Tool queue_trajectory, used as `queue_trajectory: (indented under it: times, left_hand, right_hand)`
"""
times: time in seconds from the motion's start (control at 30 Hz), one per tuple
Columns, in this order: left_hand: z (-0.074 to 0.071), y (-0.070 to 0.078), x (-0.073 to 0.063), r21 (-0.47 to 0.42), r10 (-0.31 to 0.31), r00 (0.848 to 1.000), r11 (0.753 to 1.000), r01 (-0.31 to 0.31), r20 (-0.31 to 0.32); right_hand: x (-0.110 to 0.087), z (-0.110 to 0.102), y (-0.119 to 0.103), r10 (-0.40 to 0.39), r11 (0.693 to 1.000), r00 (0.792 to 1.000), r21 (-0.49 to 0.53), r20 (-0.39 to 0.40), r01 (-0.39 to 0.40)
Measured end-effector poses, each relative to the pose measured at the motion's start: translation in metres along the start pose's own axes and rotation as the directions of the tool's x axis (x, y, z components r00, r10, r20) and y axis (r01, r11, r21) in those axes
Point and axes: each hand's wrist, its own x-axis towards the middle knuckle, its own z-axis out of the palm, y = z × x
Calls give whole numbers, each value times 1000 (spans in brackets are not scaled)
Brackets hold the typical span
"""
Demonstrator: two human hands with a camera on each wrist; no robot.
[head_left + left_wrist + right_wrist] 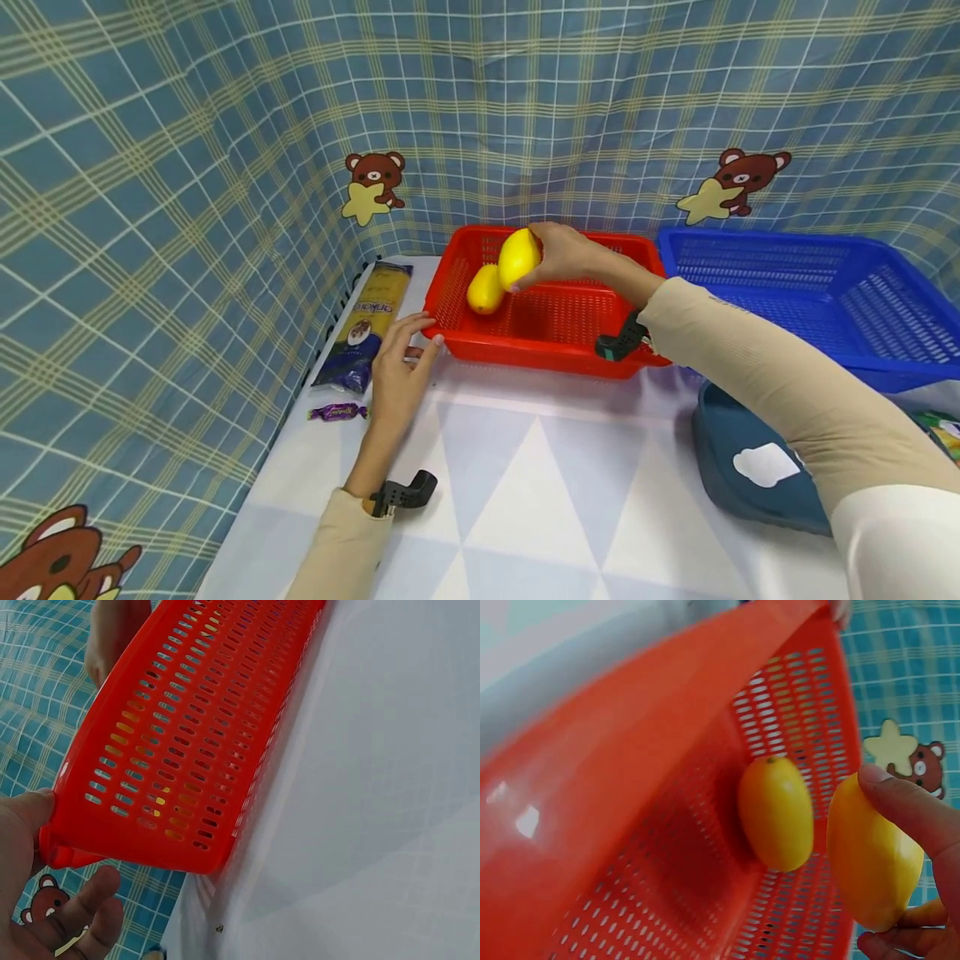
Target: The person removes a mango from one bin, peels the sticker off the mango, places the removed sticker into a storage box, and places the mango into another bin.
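Note:
My right hand (561,252) holds a smooth yellow mango (519,260) above the red basket (555,348), thumb at one end and fingers at the other. In the right wrist view, that mango (874,859) is beside a second yellow mango (776,814), which lies inside the basket against its perforated wall. At the basket's near left corner, my left hand (401,371) grips the rim. The left wrist view shows its thumb on the red rim (64,784) and other fingers curled below the corner.
A blue basket (772,242) stands right of the red one. Nearer me is a dark teal tub (738,492), partly under my right sleeve. A pasta packet (367,325) and a purple wrapped candy (337,412) lie at the left edge. Checked cloth (525,125) hangs behind.

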Motion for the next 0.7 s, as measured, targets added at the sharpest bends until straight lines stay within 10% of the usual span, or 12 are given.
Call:
queue_trajectory:
  times: [0.7]
  left_hand:
    - [-1,0,-1,1,6,1000,1000,-6,-1]
  right_hand:
    - [17,27,29,69,995,971,-87,230,-50]
